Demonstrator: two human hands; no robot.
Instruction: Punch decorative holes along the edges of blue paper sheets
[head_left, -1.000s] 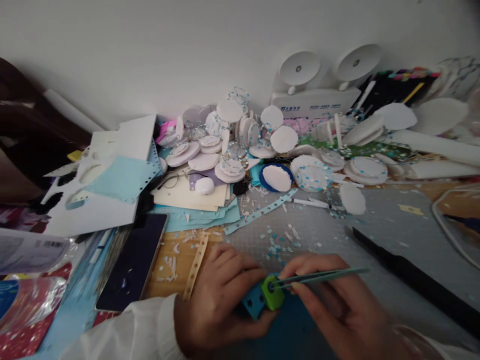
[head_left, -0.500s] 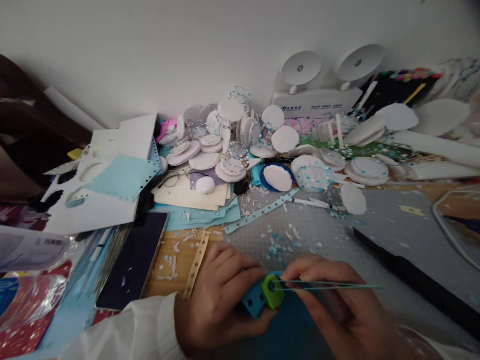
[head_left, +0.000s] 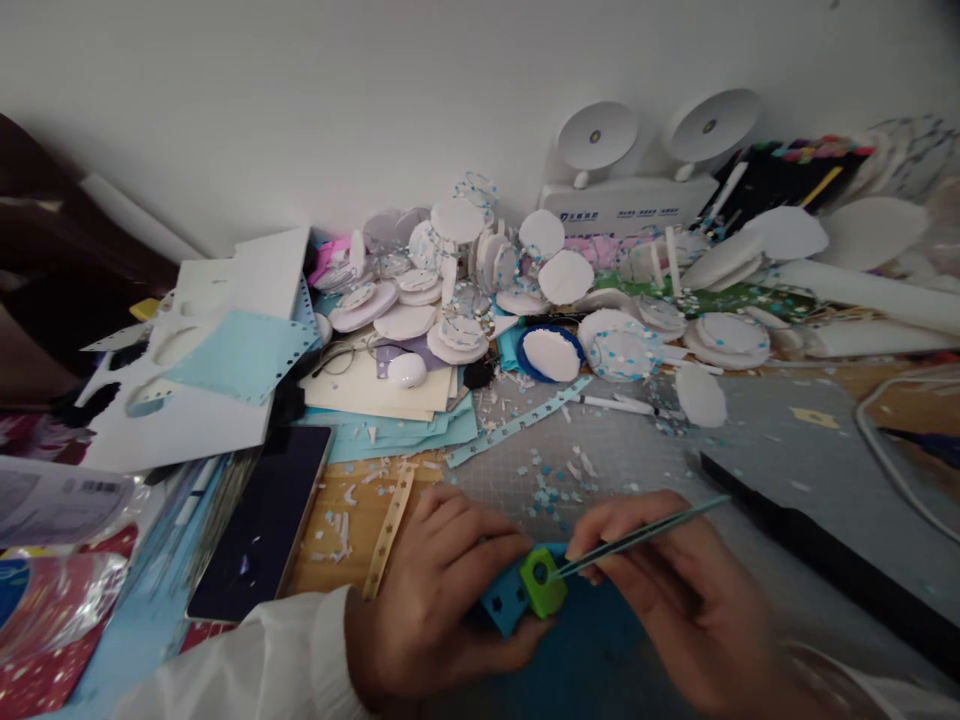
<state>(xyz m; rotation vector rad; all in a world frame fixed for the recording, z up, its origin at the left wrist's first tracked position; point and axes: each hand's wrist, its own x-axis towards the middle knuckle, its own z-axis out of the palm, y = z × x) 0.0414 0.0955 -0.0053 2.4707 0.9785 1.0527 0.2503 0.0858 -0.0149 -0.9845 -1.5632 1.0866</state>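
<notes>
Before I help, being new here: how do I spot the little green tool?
Find the grey mat, then look to its near left, at the left hand. That hand holds the green tool, beside blue star-holed paper. Its lime colour and round, dark opening set it apart from that paper and the slim tweezers.

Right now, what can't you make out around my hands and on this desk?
All in the head view:
Blue star-punched paper: partly hidden by your left hand.
Tweezers in your right hand: the tips at the green punch are too small to show whether they grip anything.
Black tool: its far end is cut off by the right edge.
Twin-lamp unit: its small printing is too blurred to read.
</notes>
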